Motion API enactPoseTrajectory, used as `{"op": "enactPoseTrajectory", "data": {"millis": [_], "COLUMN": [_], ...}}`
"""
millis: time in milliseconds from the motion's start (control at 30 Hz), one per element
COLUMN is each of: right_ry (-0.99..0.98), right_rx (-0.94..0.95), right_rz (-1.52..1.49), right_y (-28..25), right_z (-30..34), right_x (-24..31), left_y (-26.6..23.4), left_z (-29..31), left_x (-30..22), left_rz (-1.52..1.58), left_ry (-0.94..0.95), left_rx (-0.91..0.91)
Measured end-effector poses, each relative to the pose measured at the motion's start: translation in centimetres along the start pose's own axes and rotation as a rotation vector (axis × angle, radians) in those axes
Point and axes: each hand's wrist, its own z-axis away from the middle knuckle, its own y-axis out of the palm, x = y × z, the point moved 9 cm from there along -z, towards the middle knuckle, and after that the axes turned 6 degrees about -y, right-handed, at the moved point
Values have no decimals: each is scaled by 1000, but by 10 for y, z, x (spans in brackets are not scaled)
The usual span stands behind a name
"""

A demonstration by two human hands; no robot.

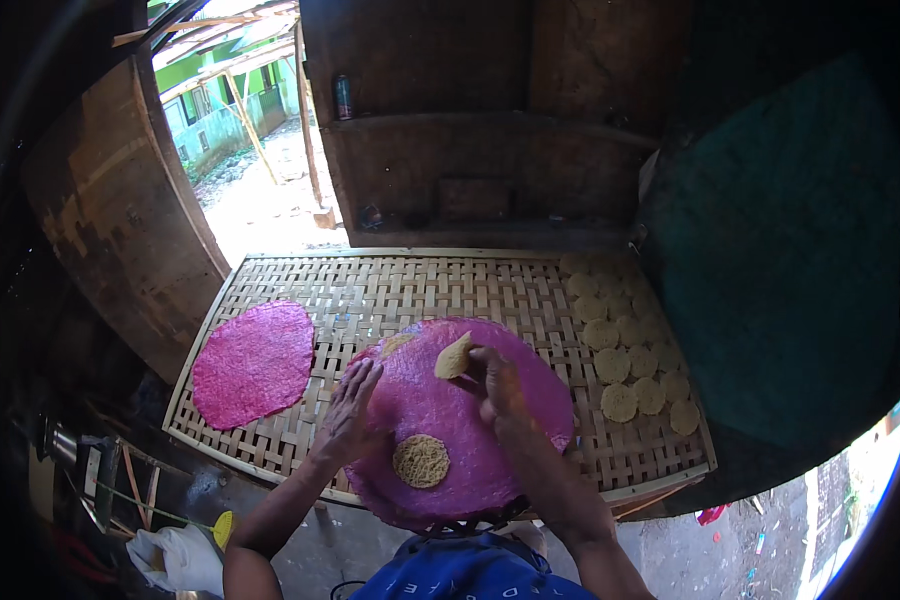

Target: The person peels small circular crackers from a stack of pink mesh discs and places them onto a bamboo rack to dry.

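Observation:
A large, roundish pink sheet (410, 400) lies before me over the near edge of a woven bamboo tray (390, 285), apparently on top of others. My right hand (495, 380) pinches a thin tan disc (454, 357), lifted and partly folded above the sheet. My left hand (352, 400) rests at the sheet's left edge with fingers stretched out and nothing in them. Below and between the hands, a flat round tan disc (421, 461) lies on the pink. Near the sheet's far edge shows a small tan patch (398, 346), its kind unclear.
Several tan discs (618, 402) lie in rows along the tray's right side. A separate pink sheet (254, 365) is on its left. Dark boards (490, 160) rise behind, with a can (343, 97) on a ledge. A green sheet (785, 260) hangs right; a white sack (175, 558) sits lower left.

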Motion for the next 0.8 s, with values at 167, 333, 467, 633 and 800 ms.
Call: {"op": "enactPoseTrajectory", "data": {"millis": [167, 333, 467, 633, 800], "right_ry": [-102, -171, -494, -713, -503], "right_rx": [-163, -438, -553, -795, -1055], "right_rz": [-178, -163, 267, 739, 1239], "right_y": [-82, -174, -245, -320, -325], "right_z": [30, 97, 153, 205, 229], "right_x": [57, 93, 154, 210, 245], "left_y": [18, 28, 33, 46, 53], "left_z": [11, 25, 11, 0, -2], "left_x": [-39, -81, -82, -73, -63], "left_rz": [-21, -35, -42, -67, -71], "left_ry": [111, 234, 208, 160, 141], "left_rx": [136, 295, 292, 452, 534]}}
